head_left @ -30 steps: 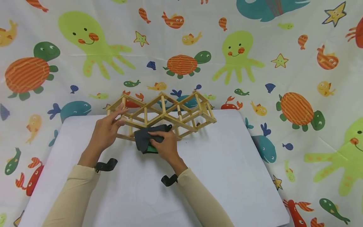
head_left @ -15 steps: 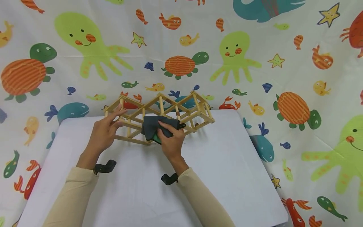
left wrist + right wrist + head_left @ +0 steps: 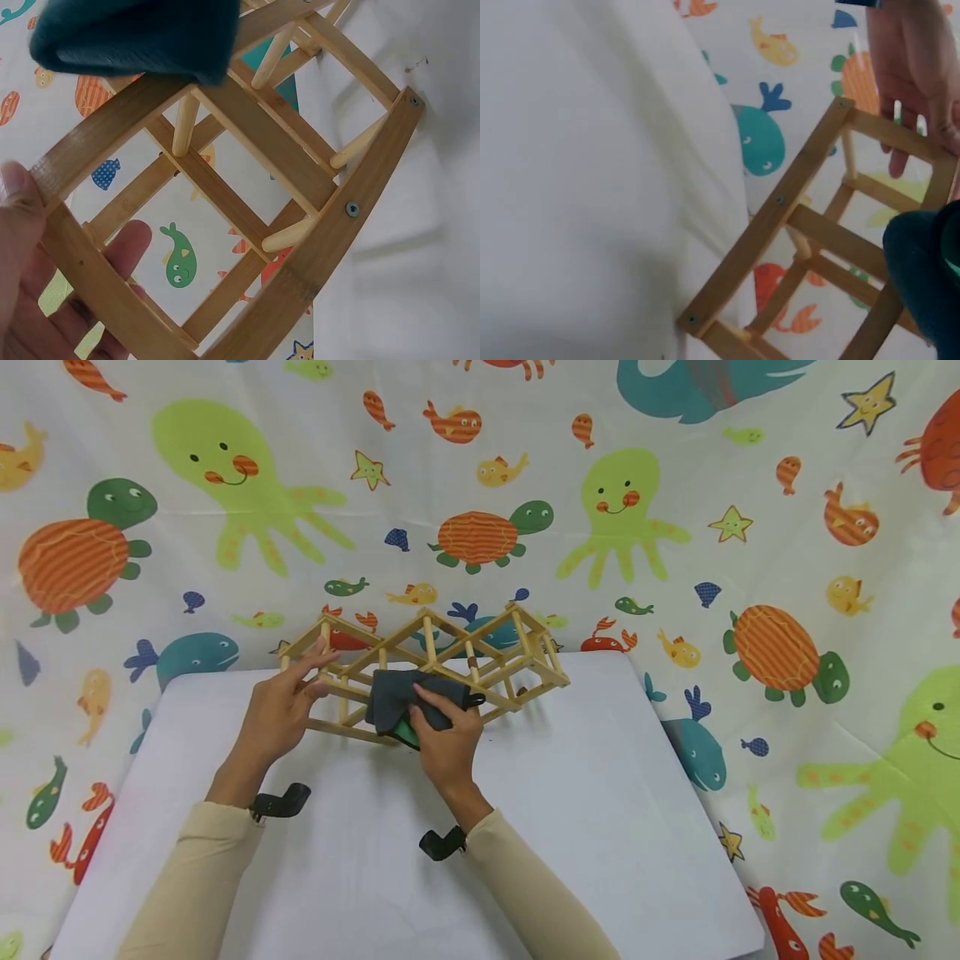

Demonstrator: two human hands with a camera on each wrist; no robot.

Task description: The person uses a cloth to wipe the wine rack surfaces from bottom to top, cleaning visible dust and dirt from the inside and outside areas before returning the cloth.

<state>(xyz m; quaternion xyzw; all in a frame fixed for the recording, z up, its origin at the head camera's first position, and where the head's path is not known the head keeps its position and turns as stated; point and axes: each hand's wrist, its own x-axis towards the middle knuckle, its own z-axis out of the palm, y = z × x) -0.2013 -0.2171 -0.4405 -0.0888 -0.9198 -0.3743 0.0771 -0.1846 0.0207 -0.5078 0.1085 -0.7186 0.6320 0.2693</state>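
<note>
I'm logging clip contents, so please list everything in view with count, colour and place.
Table: one, white, in the foreground.
Rack: one, light wood, at the table's far side.
Cloth: one, dark blue-grey with green, across the rack's front.
Backdrop: one, white with colourful sea creatures, behind.
Wrist devices: two, black, one per wrist.
Sleeves: two, beige, one per arm.
Left hand: one, bare, gripping the rack's left end.
Right hand: one, bare, holding the cloth.
</note>
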